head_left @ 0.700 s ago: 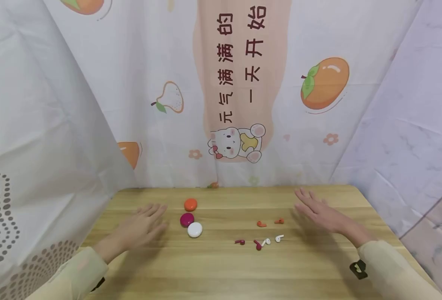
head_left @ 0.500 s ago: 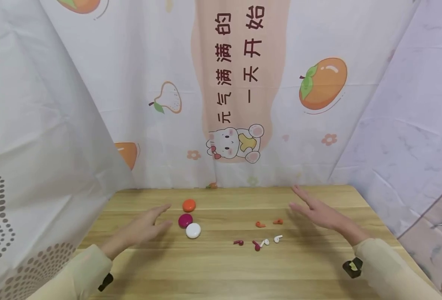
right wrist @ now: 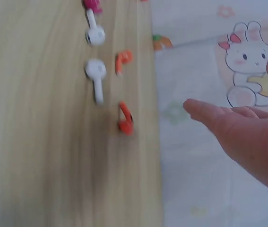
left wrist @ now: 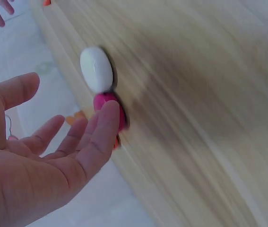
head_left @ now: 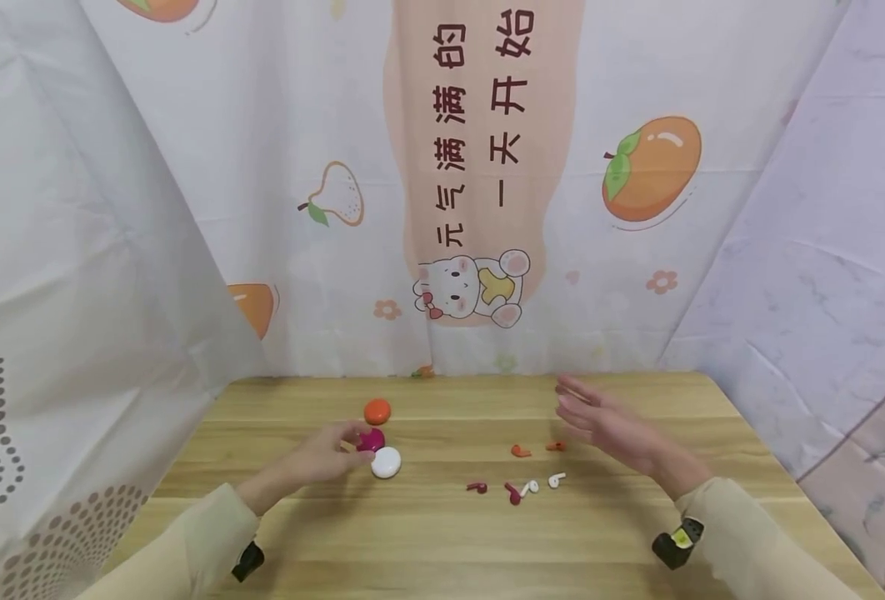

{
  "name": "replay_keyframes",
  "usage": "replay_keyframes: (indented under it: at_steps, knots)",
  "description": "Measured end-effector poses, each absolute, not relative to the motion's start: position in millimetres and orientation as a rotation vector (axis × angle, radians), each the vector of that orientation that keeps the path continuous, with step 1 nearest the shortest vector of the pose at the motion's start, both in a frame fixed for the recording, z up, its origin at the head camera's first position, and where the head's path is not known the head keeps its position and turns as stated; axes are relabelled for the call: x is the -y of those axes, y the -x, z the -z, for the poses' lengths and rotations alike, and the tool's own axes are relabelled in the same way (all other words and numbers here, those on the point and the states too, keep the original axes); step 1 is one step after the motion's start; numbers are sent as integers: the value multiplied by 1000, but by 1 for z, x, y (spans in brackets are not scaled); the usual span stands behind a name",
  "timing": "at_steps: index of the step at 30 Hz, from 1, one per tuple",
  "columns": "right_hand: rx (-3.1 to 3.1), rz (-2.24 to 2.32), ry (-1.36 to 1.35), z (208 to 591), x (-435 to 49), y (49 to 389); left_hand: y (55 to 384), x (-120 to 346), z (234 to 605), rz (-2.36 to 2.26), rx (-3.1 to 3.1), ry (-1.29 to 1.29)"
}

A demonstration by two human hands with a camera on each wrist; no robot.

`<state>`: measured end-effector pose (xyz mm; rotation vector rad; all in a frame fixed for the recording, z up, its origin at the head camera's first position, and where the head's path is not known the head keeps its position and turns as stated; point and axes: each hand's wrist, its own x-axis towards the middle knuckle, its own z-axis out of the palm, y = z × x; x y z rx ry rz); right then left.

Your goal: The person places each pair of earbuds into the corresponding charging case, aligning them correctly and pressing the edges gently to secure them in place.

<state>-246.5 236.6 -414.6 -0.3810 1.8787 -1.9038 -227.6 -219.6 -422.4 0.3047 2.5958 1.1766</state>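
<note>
My left hand (head_left: 318, 458) is at the magenta earbud case (head_left: 372, 439), thumb and fingers apart with nothing between them; one fingertip overlaps the case in the left wrist view. Touching that case is a round white earbud case (left wrist: 96, 69), and an orange one (head_left: 377, 411) lies just behind. My right hand (head_left: 618, 429) hovers at the right with fingers extended and holds nothing. Nearest to it are two orange earbuds (right wrist: 125, 119). In front of these lie two white earbuds (head_left: 556, 481) and two magenta earbuds (head_left: 477, 487), one magenta close against a white.
Everything lies on a wooden table (head_left: 442, 550). A printed white curtain (head_left: 337, 333) hangs along its back edge, and more cloth (head_left: 75, 250) hangs at the left side. A dark device (head_left: 678, 543) is strapped at the right wrist, another (head_left: 248, 562) at the left.
My left hand has moved right, from beside the cases to the magenta one. My right hand has shifted left toward the orange earbuds. The cases and earbuds stay where they were.
</note>
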Motion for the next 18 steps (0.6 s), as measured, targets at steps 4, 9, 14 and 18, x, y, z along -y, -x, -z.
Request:
replay_keyframes:
  at_steps: [4,9,14,18]
  knots:
    - [-1714,1950,315,419,-223,244,223,209,429,-1216,-2555,-347]
    - [-1604,2007,265,423,-202,239,221,202,437,-1206,-2550,-423]
    - [-1507,2059,261,426,-183,237,223,201,444,-1130,-2609,-387]
    - [-1445,2067,264,429,-169,235,225,203,449,-1094,-2622,-381]
